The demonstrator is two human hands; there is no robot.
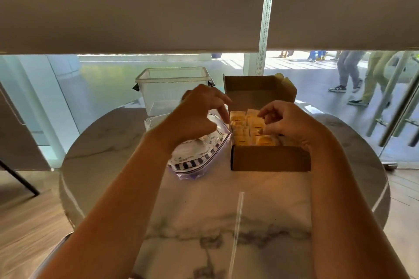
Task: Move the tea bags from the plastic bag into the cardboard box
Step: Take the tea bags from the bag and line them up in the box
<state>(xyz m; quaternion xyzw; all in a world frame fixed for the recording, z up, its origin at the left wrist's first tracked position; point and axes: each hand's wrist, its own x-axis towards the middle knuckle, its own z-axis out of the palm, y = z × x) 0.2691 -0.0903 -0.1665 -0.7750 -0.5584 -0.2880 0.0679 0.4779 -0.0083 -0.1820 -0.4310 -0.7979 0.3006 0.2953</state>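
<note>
An open brown cardboard box (269, 158) stands in the middle of the round table, its lid flap upright behind it. Several yellow tea bags (240, 128) stand packed inside. A clear plastic zip bag (195, 161) with a dark striped print lies against the box's left side, looking nearly flat. My left hand (199, 111) hovers over the bag, its straight fingers pointing down at the box's left edge and touching the tea bags there. My right hand (285, 121) is over the box's right half, its fingers curled and pinching a tea bag against the thumb.
A clear plastic tub (172, 90) stands behind the bag at the table's far edge. The marble table top (226, 210) is round, with wooden floor around it. Beyond is a glass wall with lowered blinds, and people are walking outside.
</note>
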